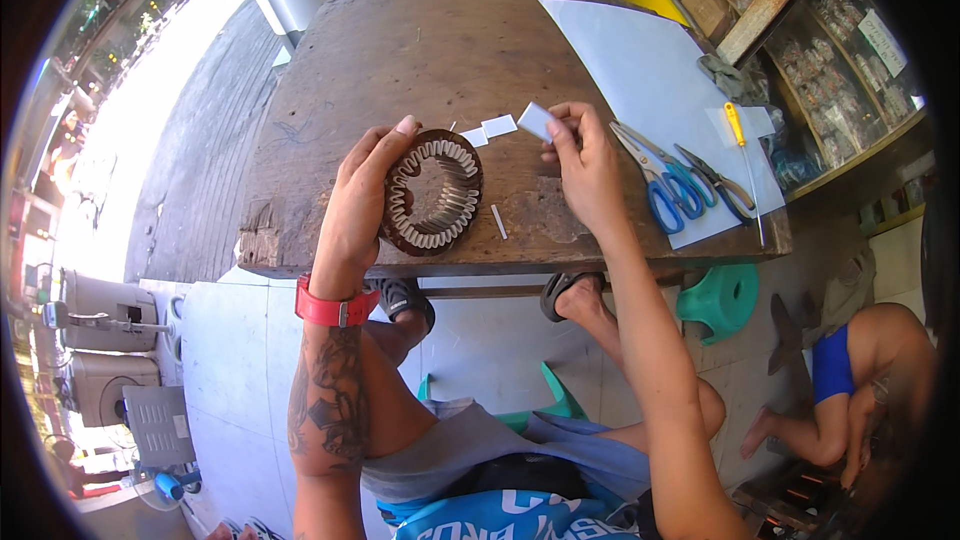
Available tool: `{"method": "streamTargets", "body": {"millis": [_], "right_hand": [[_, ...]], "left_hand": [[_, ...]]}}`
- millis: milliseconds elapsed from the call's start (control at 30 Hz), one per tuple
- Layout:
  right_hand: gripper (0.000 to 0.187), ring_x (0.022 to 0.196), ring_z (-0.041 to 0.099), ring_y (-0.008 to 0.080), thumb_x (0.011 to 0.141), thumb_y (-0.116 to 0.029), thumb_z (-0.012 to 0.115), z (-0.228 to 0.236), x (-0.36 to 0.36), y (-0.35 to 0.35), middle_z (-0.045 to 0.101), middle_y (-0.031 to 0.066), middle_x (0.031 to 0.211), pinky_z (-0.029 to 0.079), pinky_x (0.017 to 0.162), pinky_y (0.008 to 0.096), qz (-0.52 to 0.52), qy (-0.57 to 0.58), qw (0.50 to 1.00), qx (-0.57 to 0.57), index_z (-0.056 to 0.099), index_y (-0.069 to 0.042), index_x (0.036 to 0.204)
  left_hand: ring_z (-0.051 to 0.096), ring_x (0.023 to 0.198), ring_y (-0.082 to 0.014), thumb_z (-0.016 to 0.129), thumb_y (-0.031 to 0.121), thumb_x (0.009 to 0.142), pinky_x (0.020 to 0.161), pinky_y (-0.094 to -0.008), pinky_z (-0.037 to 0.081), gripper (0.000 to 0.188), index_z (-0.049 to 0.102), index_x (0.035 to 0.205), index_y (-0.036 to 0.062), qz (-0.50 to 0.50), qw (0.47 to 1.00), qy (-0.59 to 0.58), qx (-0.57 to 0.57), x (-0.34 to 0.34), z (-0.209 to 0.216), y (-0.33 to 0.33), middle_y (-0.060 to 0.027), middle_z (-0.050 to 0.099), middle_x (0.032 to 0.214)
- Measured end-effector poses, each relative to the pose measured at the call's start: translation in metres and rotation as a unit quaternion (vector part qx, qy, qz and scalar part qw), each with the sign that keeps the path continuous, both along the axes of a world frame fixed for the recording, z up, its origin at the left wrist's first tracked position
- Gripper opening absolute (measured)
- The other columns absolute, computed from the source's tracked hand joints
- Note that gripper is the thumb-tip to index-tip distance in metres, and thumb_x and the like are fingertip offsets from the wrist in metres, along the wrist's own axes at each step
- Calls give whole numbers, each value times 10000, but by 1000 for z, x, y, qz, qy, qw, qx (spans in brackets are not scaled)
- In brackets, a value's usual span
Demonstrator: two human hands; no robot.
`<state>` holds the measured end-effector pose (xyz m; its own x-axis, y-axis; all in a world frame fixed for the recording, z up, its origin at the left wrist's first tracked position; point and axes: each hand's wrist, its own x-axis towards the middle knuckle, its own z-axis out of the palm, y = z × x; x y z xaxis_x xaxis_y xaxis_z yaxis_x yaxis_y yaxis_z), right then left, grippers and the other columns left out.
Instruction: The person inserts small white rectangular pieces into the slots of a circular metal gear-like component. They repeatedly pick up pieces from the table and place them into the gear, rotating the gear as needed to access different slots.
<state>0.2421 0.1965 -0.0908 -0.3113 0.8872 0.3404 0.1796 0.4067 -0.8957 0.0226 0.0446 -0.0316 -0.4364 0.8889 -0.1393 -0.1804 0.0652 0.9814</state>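
Note:
My left hand (362, 185) is closed on the left side of a motor stator core (392, 230), a brown ring whose inner slots are lined with white paper strips. The ring is tilted so its opening faces me, near the front edge of the wooden table. Between thumb and fingers of my right hand (580, 155) is a small white paper piece (537, 121), held just above the table to the right of the ring. Two more cut pieces, one a white paper rectangle (498, 126), lie between the hands. A narrow white strip (499, 222) rests near the table's front.
On the wooden table (430, 50), a large white sheet (630, 55) carries blue-handled scissors (665, 202), a second pair, pliers (722, 182) and a yellow-handled screwdriver (736, 130). A green stool (722, 302) stands right of the table. Another person (850, 380) crouches at lower right.

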Motion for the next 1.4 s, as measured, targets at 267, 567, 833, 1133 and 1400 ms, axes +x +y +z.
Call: {"method": "streamTargets", "body": {"millis": [267, 567, 833, 1133, 1400], "right_hand": [[252, 963, 697, 119, 1165, -245, 580, -3, 4, -53, 700, 44, 1093, 599, 863, 303, 90, 98, 985, -106, 626, -5, 1230], [305, 962, 674, 96, 1161, -261, 597, -14, -6, -77, 697, 35, 1097, 570, 848, 265, 72, 128, 982, -118, 656, -34, 1355], [405, 993, 735, 176, 992, -116, 811, -16, -6, -87, 733, 74, 1137, 609, 829, 345, 81, 96, 992, -29, 714, -56, 1381], [321, 982, 726, 310, 864, -58, 859, -6, -15, -82, 721, 106, 1100, 610, 844, 416, -26, -67, 953, 295, 741, -54, 1162], [310, 1006, 714, 283, 853, -54, 855, -12, -21, -76, 711, 81, 1083, 602, 857, 405, -2, -126, 923, 364, 750, -70, 1144]], "left_hand": [[700, 892, -103, 671, 368, 1085, 782, -259, 564, 368, 718, 1184, 17, 18, 1000, -8, 3, 5, 1, 1, -58, 740, 1038], [667, 955, -141, 719, 419, 1040, 815, -287, 530, 479, 724, 1217, -26, 30, 999, 33, -5, 5, 1, -1, -90, 731, 1060], [660, 971, -166, 715, 421, 1034, 835, -302, 521, 500, 729, 1218, -43, 26, 998, 53, 4, 4, -3, 3, -116, 737, 1081], [677, 993, -169, 720, 416, 1029, 876, -312, 539, 504, 730, 1208, -55, 30, 998, 61, -3, 6, 2, 3, -132, 747, 1087], [688, 1011, -171, 729, 413, 1028, 904, -311, 544, 519, 724, 1229, -65, 21, 998, 63, 12, 7, 0, 5, -139, 754, 1100]]}}
